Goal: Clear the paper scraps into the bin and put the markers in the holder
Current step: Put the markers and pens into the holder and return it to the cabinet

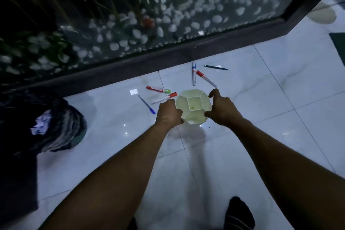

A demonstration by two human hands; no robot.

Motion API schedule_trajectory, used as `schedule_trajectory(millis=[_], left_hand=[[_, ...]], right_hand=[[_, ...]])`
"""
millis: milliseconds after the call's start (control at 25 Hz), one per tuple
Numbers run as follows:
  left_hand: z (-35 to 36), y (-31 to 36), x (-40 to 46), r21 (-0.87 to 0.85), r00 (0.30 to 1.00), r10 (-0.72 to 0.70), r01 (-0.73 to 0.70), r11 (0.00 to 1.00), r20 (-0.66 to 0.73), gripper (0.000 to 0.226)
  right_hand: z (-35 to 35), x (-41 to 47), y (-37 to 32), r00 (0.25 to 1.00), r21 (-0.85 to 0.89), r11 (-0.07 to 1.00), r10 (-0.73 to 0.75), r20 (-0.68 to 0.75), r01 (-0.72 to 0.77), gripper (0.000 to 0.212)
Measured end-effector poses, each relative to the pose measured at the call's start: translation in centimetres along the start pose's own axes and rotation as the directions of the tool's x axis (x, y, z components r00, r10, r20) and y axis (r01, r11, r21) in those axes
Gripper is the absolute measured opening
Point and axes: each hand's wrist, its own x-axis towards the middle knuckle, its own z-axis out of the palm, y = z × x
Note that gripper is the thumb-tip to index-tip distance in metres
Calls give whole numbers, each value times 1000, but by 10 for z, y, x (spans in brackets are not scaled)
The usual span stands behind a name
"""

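A pale, many-sided holder (193, 105) with divided compartments stands on the white tiled floor. My left hand (168, 112) grips its left side and my right hand (223, 107) grips its right side. Its compartments hold no markers. Just beyond it lie a red-capped marker (164, 98), a red and green marker (158, 89) and a blue pen (146, 104). Further back lie a blue-capped marker (193, 73), another red-capped marker (206, 78) and a dark pen (216, 67). A small white paper scrap (133, 91) lies left of the markers.
A dark bin bag (54, 117) with crumpled paper (42, 122) inside sits at the left. A dark curb (168, 58) borders a bed of white pebbles and plants behind the markers. My socked foot (239, 214) is at the bottom edge.
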Motion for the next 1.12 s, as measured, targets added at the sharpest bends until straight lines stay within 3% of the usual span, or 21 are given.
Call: schedule_trajectory(millis=[80,160,240,400,640,720,840,1000,1120], left_hand=[[18,-12,38,41,998,56,-55,998,-9,48],[27,-15,61,122,995,102,-99,988,-11,43],[36,-15,73,172,991,135,-132,976,-4,30],[57,-29,81,92,991,115,-121,988,62,17],[62,-54,84,100,991,134,-131,986,-18,34],[53,-55,82,65,994,107,-106,992,-16,28],[28,-46,78,33,995,95,-95,995,-12,11],[-30,-32,97,279,992,113,-92,956,-60,29],[-66,-33,112,673,982,186,-116,730,-33,33]], right_hand=[[7,33,16,998,-14,1000,-8,62,9,89],[7,57,26,988,-59,998,-15,154,25,100],[0,76,30,972,-110,994,-1,234,27,94],[-7,98,15,953,-138,989,0,304,44,78],[1,99,-6,960,-347,917,-108,256,196,63],[1,103,-6,961,-392,895,-119,251,213,58],[-10,120,-10,976,-322,925,-160,147,200,51],[-8,143,-31,962,-177,947,-273,-10,267,40],[17,154,-55,939,-206,917,-340,42,341,34]])
